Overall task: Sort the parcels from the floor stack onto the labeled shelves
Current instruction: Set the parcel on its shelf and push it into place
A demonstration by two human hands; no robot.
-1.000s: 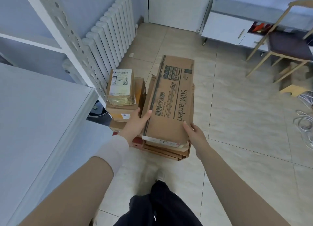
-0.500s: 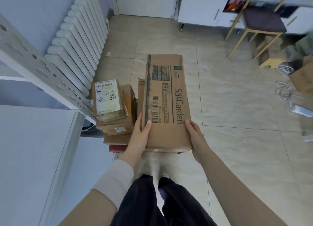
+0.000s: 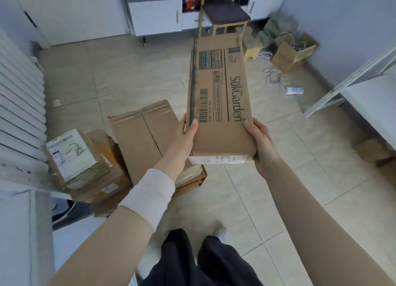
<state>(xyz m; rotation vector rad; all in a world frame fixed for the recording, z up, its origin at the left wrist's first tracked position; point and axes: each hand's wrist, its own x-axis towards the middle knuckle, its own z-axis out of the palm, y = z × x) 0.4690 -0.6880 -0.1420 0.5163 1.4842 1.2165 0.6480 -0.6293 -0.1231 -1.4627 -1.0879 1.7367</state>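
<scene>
While the stack (image 3: 137, 135) sits lower left, the left grip (image 3: 186, 135) and right grip (image 3: 260, 142) hold the long box (image 3: 218, 97) between them.

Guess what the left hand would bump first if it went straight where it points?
The cardboard box: the left hand holds its edge and points into it. Beyond that, depth is unclear.

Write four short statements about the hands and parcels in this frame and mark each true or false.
1. Both the left hand and the right hand grip the long SukGarden box. True.
2. That box rests on the floor stack. False: it is held up, right of the stack.
3. A parcel marked 2-2 lies on the stack. True.
4. The chair lies tipped over. False: it stands upright.
</scene>
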